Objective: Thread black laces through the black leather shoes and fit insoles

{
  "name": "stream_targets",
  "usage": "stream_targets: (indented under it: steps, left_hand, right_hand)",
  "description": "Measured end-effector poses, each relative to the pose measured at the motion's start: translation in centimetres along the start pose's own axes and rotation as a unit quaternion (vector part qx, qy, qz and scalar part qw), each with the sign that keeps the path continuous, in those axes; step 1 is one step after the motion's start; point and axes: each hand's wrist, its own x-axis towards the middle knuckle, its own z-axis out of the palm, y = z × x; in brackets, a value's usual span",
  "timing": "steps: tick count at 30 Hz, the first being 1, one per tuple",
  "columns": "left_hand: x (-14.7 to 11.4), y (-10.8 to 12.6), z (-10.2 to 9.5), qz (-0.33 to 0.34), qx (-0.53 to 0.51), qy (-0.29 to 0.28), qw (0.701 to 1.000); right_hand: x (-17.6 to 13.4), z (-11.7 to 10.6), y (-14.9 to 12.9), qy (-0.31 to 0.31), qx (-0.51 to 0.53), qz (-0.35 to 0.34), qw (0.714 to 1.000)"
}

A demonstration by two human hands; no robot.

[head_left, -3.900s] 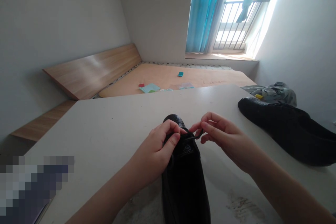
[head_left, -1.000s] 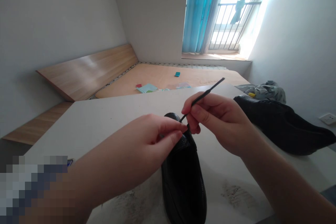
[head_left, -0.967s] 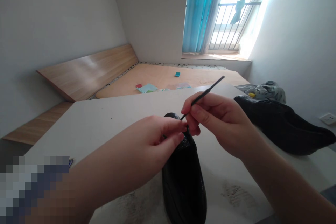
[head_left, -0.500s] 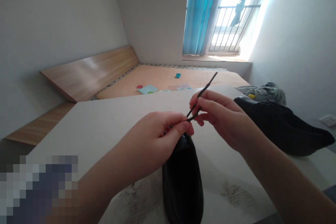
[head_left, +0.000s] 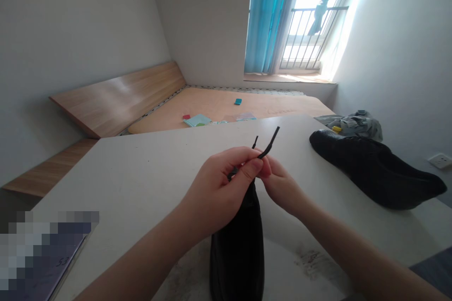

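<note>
A black leather shoe (head_left: 238,244) stands on the white table in front of me, its heel end toward me. Above its front, my left hand (head_left: 226,178) pinches a black shoelace (head_left: 271,145) between thumb and forefinger. Two lace ends stick up past the fingers, one longer than the other. My right hand (head_left: 282,188) is pressed close behind the left, fingers bent in around the lace; the left hand partly hides them. The shoe's eyelets are covered by my hands.
Another black shoe (head_left: 374,169) lies on the white table (head_left: 148,183) at the right. A printed item, partly blurred (head_left: 67,258), is at the lower left. Beyond the table are a bed (head_left: 212,96), crumpled cloth (head_left: 363,124) and a window with blue curtains (head_left: 268,19).
My right hand has moved left and down, in behind the left hand. The long raised lace end has come down; two shorter ends now stick up. The shoe has shifted slightly left in view.
</note>
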Motion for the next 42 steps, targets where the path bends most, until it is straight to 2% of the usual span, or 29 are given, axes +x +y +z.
stream_targets:
  steps: [4,9,13,17,21,24,27,31,35,42]
  left_hand:
    - [0.2,0.0,0.1,0.004,-0.018,0.011,1.000]
    - [-0.2,1.6,-0.2,0.067,-0.009,0.021,0.997]
    - [-0.3,2.3,-0.8,0.051,-0.017,-0.008,0.999]
    - [0.2,2.1,-1.4,0.031,0.000,-0.033,0.999]
    - [0.6,1.6,-1.9,0.020,0.054,-0.014,0.998]
    - [0.7,1.3,-2.0,0.036,0.083,0.000,0.996]
    - [0.5,1.3,-2.0,0.077,0.087,0.027,0.993]
    - [0.4,1.5,-2.3,0.119,0.072,0.051,0.989]
    - [0.5,1.6,-2.6,0.109,0.071,0.022,0.991]
    - [0.3,1.2,-2.6,0.093,0.131,0.075,0.984]
  right_hand:
    - [-0.9,0.6,0.9,0.032,-0.085,-0.048,0.995]
    - [-1.7,0.9,1.6,0.037,-0.142,-0.060,0.987]
    - [-1.1,0.8,1.4,0.052,-0.047,-0.067,0.995]
    - [-0.6,-0.3,0.2,0.059,0.070,-0.062,0.994]
    - [-0.7,-1.7,-2.2,0.081,0.081,-0.114,0.987]
    - [-0.7,-1.5,-4.3,0.048,0.056,-0.131,0.989]
    - [-0.2,-0.5,-6.3,0.033,0.042,-0.130,0.990]
    - [0.8,0.5,-7.9,-0.012,0.024,-0.125,0.992]
    - [1.2,0.2,-7.6,-0.029,0.022,-0.126,0.991]
    - [0.7,-0.9,-5.1,-0.111,0.085,0.000,0.990]
